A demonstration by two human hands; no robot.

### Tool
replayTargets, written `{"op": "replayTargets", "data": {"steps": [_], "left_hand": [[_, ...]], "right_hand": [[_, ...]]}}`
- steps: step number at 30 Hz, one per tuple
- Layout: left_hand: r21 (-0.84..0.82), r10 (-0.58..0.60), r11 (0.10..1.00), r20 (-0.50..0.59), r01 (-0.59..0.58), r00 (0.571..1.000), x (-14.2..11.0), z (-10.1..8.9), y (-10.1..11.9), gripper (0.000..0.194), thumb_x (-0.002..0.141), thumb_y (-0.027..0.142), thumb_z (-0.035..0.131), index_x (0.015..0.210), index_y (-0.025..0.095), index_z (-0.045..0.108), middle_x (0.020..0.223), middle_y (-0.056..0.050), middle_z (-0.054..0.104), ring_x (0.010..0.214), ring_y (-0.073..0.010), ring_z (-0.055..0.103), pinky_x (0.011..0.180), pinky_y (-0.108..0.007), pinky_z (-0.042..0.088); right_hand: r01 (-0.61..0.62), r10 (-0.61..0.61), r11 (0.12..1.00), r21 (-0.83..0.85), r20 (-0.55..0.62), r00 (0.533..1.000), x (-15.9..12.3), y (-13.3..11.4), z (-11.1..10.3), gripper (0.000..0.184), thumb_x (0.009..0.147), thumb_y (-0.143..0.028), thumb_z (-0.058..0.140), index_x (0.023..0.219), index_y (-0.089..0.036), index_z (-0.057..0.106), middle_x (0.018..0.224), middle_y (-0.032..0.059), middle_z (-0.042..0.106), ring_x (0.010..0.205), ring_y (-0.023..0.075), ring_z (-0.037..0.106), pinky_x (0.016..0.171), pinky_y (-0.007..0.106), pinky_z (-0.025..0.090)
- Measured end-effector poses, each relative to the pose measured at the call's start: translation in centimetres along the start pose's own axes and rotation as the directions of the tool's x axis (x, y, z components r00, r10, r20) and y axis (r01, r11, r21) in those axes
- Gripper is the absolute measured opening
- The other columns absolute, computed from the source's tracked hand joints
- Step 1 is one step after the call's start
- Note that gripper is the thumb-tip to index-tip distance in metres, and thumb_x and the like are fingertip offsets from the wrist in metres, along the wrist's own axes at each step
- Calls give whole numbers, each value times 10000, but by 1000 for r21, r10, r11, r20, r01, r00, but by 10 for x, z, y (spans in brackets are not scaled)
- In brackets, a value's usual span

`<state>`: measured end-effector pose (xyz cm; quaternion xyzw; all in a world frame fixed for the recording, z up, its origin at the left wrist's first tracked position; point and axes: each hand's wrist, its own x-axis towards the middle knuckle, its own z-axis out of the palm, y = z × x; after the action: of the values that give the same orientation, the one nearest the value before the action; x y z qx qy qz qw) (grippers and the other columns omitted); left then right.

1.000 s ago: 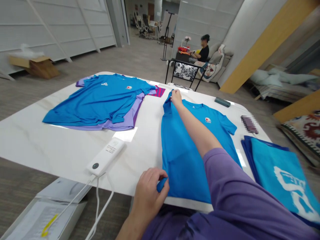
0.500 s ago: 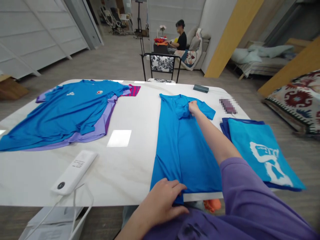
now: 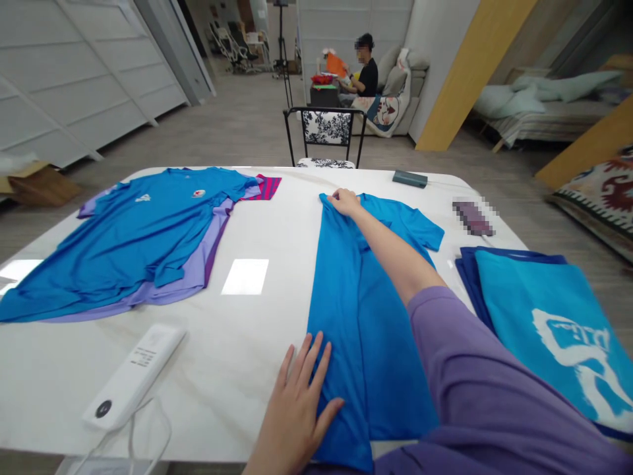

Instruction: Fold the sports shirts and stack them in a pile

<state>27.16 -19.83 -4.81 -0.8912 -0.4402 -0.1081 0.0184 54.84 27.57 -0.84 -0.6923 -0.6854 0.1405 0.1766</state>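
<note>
A blue T-shirt (image 3: 390, 349) lies on the white table in front of me, its left side folded inward in a long strip. My left hand (image 3: 304, 396) rests flat on the near left edge of the strip, fingers spread, partly over the bare table. At the shirt's far end, by the collar, my right hand (image 3: 345, 201) has its fingers closed on the fabric. My right forearm crosses above the shirt and hides part of its middle. One short sleeve extends to the right.
More shirts, a blue one (image 3: 133, 227) on top, lie spread at the left. Folded garments (image 3: 534, 284) sit at the right. A white device (image 3: 136, 376) with a cable, a dark case (image 3: 410, 179) and a blurred phone-like object (image 3: 473, 218) are on the table (image 3: 262, 369). A person (image 3: 366, 76) sits beyond a chair (image 3: 326, 128).
My right hand has moved left from the sleeve area to the collar, and the bunched sleeve now lies flatter. My left hand has spread out flat. The seated person has lifted something orange.
</note>
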Motion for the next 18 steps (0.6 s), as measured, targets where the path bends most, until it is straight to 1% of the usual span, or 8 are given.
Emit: {"op": "replayTargets", "data": {"steps": [3, 5, 7, 10, 12, 14, 16, 18], "left_hand": [[59, -35, 998, -35, 37, 999, -4, 3, 2, 962, 1076, 603, 626, 1870, 196, 264, 1888, -64, 368, 1793, -306, 270, 1396, -539, 406], [61, -53, 997, -45, 56, 998, -4, 5, 2, 982, 1054, 610, 642, 1868, 200, 277, 1876, -62, 395, 1798, -285, 255, 1459, -497, 308], [45, -91, 995, -40, 93, 995, -5, 7, 3, 997, 1046, 625, 648, 1871, 214, 267, 1867, -60, 411, 1797, -280, 258, 1504, -468, 189], [-1, -180, 984, 1, 180, 984, -6, 7, 8, 1038, 1067, 661, 621, 1885, 202, 177, 1876, -93, 386, 1786, -301, 293, 1516, -515, 109], [-46, -236, 970, 47, 238, 971, -7, 7, 12, 1052, 1092, 662, 598, 1891, 195, 97, 1891, -126, 339, 1780, -331, 308, 1500, -581, 128], [-85, -290, 951, 90, 298, 953, -6, 6, 16, 1046, 1113, 640, 585, 1892, 209, 35, 1904, -145, 294, 1777, -375, 303, 1475, -647, 154], [-115, -330, 932, 121, 343, 936, -5, 4, 18, 1042, 1125, 635, 573, 1891, 236, -11, 1912, -148, 261, 1779, -413, 281, 1457, -696, 149], [-136, -341, 924, 136, 358, 930, -4, 1, 17, 1049, 1130, 657, 553, 1887, 254, -51, 1918, -146, 236, 1785, -427, 252, 1451, -718, 121]], "right_hand": [[-20, 22, 999, -37, 61, 998, 33, -14, 17, 362, 1109, -514, 596, 1266, -224, 745, 1522, 148, 714, 1450, 394, 587, 1302, 657, 377], [-40, 42, 999, -29, 67, 997, 50, -16, 26, 277, 1120, -418, 564, 1247, -228, 720, 1484, 134, 742, 1428, 365, 615, 1309, 660, 366], [-68, 68, 998, -2, 49, 996, 64, -14, 33, 264, 1144, -364, 498, 1274, -225, 681, 1479, 142, 744, 1424, 350, 627, 1295, 659, 384], [-71, 72, 997, -22, 17, 997, 71, -13, 40, 281, 1160, -329, 464, 1343, -197, 631, 1510, 182, 708, 1460, 365, 602, 1302, 688, 361], [-29, 28, 997, -77, -18, 999, 64, -17, 38, 298, 1165, -336, 500, 1391, -171, 604, 1546, 202, 664, 1477, 378, 573, 1323, 704, 324], [56, -65, 988, -146, -56, 996, 46, -24, 30, 361, 1187, -373, 521, 1438, -118, 565, 1571, 218, 615, 1485, 382, 541, 1320, 690, 332], [166, -181, 965, -203, -61, 982, 18, -26, 16, 425, 1204, -412, 528, 1461, -74, 540, 1579, 209, 586, 1487, 362, 515, 1313, 642, 351], [256, -268, 939, -230, -23, 963, -21, -19, -1, 431, 1180, -445, 597, 1427, -92, 582, 1543, 165, 620, 1454, 339, 537, 1323, 609, 348]]}}
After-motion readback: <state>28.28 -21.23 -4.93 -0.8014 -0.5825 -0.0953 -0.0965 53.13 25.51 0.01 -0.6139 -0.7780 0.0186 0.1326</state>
